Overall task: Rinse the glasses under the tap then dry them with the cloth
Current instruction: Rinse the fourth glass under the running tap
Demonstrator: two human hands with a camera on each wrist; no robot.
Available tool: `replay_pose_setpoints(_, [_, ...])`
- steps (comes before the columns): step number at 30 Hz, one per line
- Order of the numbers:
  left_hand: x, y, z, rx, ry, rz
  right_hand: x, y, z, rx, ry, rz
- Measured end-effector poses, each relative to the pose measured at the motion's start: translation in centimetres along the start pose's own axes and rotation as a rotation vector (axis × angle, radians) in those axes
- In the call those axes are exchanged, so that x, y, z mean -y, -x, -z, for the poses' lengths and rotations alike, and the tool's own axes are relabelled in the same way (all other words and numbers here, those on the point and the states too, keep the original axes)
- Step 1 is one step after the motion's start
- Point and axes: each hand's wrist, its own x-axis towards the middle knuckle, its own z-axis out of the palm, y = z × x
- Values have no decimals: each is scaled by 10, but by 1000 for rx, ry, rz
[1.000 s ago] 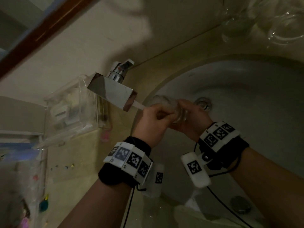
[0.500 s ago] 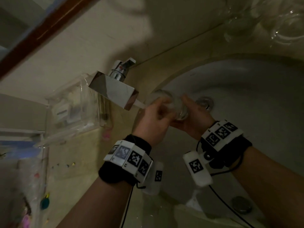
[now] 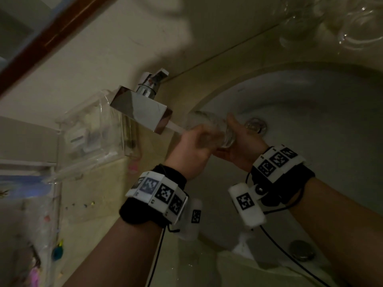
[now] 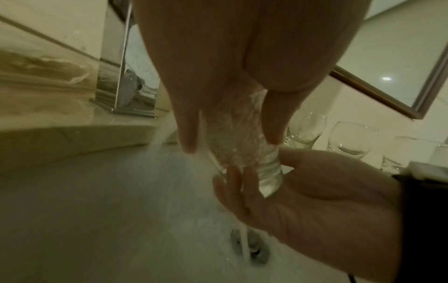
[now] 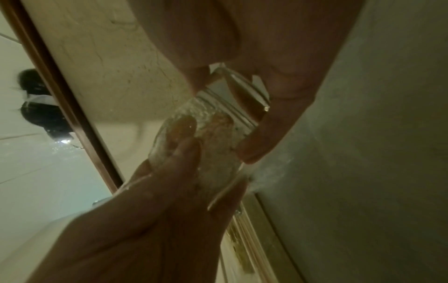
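Observation:
A clear glass (image 3: pixel 215 131) lies tilted on its side under the running chrome tap (image 3: pixel 143 109), over the white sink (image 3: pixel 310 125). My left hand (image 3: pixel 190 152) grips its body; in the left wrist view its fingers (image 4: pixel 186 130) wrap the wet glass (image 4: pixel 242 145) as water streams down. My right hand (image 3: pixel 240 139) holds the thick base, with the base (image 4: pixel 269 178) in its palm (image 4: pixel 327 201). In the right wrist view the glass (image 5: pixel 213 134) shows between both hands' fingers. Several more glasses (image 3: pixel 352 25) stand on the counter at the back right. No cloth is in view.
A clear plastic organiser (image 3: pixel 89 133) stands left of the tap on the counter. The drain (image 3: pixel 256 125) lies just beyond the hands. A round sink plug (image 3: pixel 301 250) sits near the front rim. A mirror frame (image 3: pixel 51 38) runs along the wall.
Both hands have turned the glass a little under the stream and stayed in the same spot; my right thumb now shows above the base.

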Motion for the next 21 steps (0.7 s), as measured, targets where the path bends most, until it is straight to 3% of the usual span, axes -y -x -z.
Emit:
replay_pose_setpoints(3, [-1,0,1,27,19,38,4,5,1,96,-42,-3])
replay_pose_setpoints(7, [4,-4,2,-100,22,60,4,7,1,145,-123,39])
replay_pose_setpoints(9, [3,-4,1,-134,14,34,3,7,-2,97,-96,41])
replay_pose_setpoints(15, [-2,-1,2,17,-4,-51,-1,2,1,98,-35,-9])
replay_pose_setpoints(21, [0,-3,-3,-149,59,-34,3,7,1,104,-109,65])
